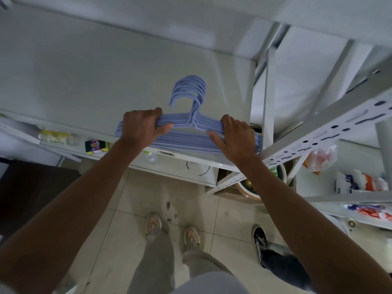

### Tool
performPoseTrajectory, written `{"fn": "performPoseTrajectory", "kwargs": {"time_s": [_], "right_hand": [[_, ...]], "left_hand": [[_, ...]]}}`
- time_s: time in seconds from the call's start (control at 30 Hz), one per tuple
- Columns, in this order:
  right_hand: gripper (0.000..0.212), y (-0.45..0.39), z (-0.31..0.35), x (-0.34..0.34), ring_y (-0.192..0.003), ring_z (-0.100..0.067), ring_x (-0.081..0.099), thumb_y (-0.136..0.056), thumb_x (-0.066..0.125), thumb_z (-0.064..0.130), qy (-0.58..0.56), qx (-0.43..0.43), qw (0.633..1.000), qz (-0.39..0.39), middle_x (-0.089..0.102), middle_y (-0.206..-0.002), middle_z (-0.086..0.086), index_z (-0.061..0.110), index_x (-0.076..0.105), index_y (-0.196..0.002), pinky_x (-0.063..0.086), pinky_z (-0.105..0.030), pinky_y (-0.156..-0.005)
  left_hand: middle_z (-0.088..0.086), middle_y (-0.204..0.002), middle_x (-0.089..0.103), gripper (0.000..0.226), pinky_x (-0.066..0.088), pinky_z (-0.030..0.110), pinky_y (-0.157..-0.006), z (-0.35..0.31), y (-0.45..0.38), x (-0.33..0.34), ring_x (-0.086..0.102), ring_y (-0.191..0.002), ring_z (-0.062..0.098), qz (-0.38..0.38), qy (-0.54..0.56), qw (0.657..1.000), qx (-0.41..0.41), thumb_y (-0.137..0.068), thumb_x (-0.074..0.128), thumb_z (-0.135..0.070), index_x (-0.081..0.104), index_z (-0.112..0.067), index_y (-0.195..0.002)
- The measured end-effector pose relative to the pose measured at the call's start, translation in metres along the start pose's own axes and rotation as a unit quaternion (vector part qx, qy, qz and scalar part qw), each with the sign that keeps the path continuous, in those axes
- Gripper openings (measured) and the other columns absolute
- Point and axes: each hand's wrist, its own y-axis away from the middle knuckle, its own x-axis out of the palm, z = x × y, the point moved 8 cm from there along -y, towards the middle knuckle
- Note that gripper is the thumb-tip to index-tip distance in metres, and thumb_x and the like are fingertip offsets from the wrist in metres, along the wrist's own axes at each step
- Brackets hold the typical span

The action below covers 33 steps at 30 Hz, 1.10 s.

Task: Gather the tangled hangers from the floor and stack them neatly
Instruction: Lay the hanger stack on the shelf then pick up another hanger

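A stack of several light-blue hangers (188, 136) lies flat near the front edge of a white appliance top (84, 77), their hooks (191, 90) fanned together and pointing away from me. My left hand (142, 128) grips the left shoulder of the stack, fingers curled over the bars. On the right shoulder my right hand (233, 136) presses down, fingers spread across the bars. The right ends of the hangers are hidden under that hand.
A white perforated metal shelf frame (318, 132) stands right beside the stack, holding bags and packets. Small items sit on a ledge (74, 143) below the white top. On the tiled floor (222, 215) are my two feet and another person's black shoe (261, 240).
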Motion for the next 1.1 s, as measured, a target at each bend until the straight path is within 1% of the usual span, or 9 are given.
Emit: {"fn": "performPoseTrajectory", "kwargs": {"time_s": [0.1,0.23,0.4,0.47,0.6,0.67,0.8,1.0,1.1], "right_hand": [[0.062,-0.003,0.001,-0.003,-0.052,-0.022,0.057,-0.098,0.038,0.071,0.003,-0.019,1.0,0.016,0.059,-0.067,-0.002,0.012,0.054,-0.09,0.043,-0.03,-0.053],[0.079,-0.018,0.021,0.003,-0.053,-0.031,0.06,-0.095,0.017,0.078,0.023,-0.06,0.996,0.064,0.061,-0.065,-0.006,0.009,0.054,-0.095,0.044,-0.033,-0.053],[0.072,-0.053,0.095,0.018,-0.058,-0.037,0.061,-0.097,0.026,0.071,-0.033,-0.207,0.972,0.104,0.055,-0.06,-0.012,0.007,0.06,-0.095,0.035,-0.033,-0.054],[0.071,-0.066,0.138,0.029,-0.061,-0.035,0.061,-0.096,0.025,0.072,-0.073,-0.248,0.954,0.153,0.047,-0.06,-0.005,0.01,0.058,-0.09,0.035,-0.032,-0.055],[0.06,-0.064,0.233,0.061,-0.06,-0.028,0.054,-0.102,0.029,0.068,-0.134,-0.3,0.908,0.258,0.044,-0.058,-0.002,0.018,0.045,-0.073,0.038,-0.035,-0.057],[0.063,-0.051,0.277,0.073,-0.058,-0.022,0.048,-0.103,0.031,0.067,-0.152,-0.311,0.887,0.308,0.045,-0.058,-0.005,0.016,0.043,-0.068,0.038,-0.037,-0.058],[0.065,-0.017,0.361,0.088,-0.055,-0.027,0.046,-0.104,0.03,0.066,-0.175,-0.358,0.831,0.387,0.04,-0.057,-0.006,0.015,0.035,-0.064,0.041,-0.041,-0.06],[0.062,0.025,0.442,0.1,-0.057,-0.021,0.043,-0.104,0.031,0.064,-0.163,-0.405,0.78,0.449,0.04,-0.062,-0.01,0.014,0.036,-0.068,0.036,-0.036,-0.06],[0.062,0.035,0.459,0.105,-0.059,-0.02,0.043,-0.104,0.031,0.064,-0.158,-0.4,0.769,0.473,0.041,-0.063,-0.01,0.013,0.038,-0.07,0.036,-0.034,-0.06]], "left_hand": [[0.015,-0.048,0.056,0.086,0.042,0.029,-0.05,-0.003,0.003,-0.007,0.056,-0.041,0.03,0.004,-0.002,1.0,0.017,-0.098,0.02,-0.076,0.064,-0.007,-0.073],[0.019,-0.054,0.057,0.089,0.04,0.033,-0.053,0.011,0.023,-0.015,0.06,-0.048,0.034,0.068,-0.014,0.997,-0.018,-0.094,0.015,-0.079,0.065,-0.007,-0.08],[0.008,-0.062,0.052,0.085,0.047,0.038,-0.063,0.068,0.095,-0.036,0.066,-0.07,0.037,0.169,-0.018,0.968,-0.185,-0.085,0.014,-0.084,0.063,-0.014,-0.085],[0.007,-0.069,0.061,0.084,0.048,0.039,-0.068,0.093,0.136,-0.048,0.068,-0.078,0.035,0.2,0.011,0.943,-0.266,-0.078,0.017,-0.09,0.065,-0.021,-0.083],[-0.002,-0.062,0.056,0.08,0.041,0.035,-0.065,0.13,0.224,-0.079,0.063,-0.071,0.029,0.228,0.06,0.895,-0.379,-0.071,0.021,-0.096,0.053,-0.023,-0.064],[-0.001,-0.062,0.059,0.091,0.041,0.035,-0.064,0.145,0.27,-0.09,0.061,-0.068,0.026,0.235,0.085,0.865,-0.435,-0.067,0.02,-0.101,0.055,-0.017,-0.063],[0.004,-0.062,0.062,0.101,0.039,0.035,-0.057,0.169,0.361,-0.104,0.062,-0.062,0.024,0.229,0.102,0.819,-0.516,-0.063,0.02,-0.106,0.055,-0.012,-0.064],[0.004,-0.06,0.063,0.103,0.052,0.04,-0.061,0.184,0.46,-0.1,0.063,-0.056,0.024,0.213,0.142,0.769,-0.586,-0.065,0.021,-0.107,0.062,-0.013,-0.063],[-0.002,-0.052,0.059,0.099,0.039,0.031,-0.052,0.188,0.481,-0.097,0.056,-0.047,0.017,0.194,0.166,0.765,-0.591,-0.065,0.023,-0.107,0.059,-0.015,-0.058]]}}
